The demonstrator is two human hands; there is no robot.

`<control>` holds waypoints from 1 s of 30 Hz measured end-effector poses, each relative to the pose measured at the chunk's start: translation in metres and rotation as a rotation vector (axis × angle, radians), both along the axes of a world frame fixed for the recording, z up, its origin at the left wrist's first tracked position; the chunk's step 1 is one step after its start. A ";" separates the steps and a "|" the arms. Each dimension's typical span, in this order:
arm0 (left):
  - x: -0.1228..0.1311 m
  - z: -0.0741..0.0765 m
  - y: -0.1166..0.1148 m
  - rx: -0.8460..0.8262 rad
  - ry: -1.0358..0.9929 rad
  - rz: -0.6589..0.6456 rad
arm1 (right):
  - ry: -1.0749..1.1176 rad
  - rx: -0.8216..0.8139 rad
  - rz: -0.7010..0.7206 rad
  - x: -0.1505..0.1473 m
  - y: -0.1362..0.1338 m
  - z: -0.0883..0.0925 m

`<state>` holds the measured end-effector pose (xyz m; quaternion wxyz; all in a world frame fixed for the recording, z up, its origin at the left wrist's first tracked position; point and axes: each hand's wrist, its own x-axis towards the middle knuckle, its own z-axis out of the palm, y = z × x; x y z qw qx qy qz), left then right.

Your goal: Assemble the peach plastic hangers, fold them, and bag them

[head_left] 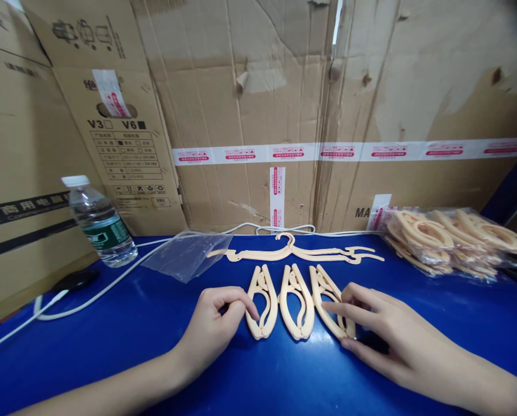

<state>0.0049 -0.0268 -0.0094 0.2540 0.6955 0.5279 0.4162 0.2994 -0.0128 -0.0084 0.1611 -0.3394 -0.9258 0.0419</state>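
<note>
Three cream plastic folding hangers lie folded side by side on the blue table. My left hand (218,323) is closed at the left folded hanger (272,315), its bent index finger reaching over that hanger's left side. The middle folded hanger (284,306) lies between my hands, touched by neither. My right hand (386,326) grips the right folded hanger (317,289), index finger across it and thumb at its lower end; the hand hides part of its right side. Behind them lies an unfolded hanger (262,254), hook pointing away, with extra arm ends showing at its right.
A clear plastic bag (184,254) lies left of the unfolded hanger. Bagged folded hangers (431,237) are piled at the right back. A water bottle (100,222), a black device (76,279) and a white cable (106,294) occupy the left. Cardboard (241,196) walls the back.
</note>
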 end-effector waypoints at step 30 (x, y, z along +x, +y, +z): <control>0.000 -0.009 0.003 0.167 0.134 -0.040 | 0.195 -0.020 -0.022 0.009 0.013 0.003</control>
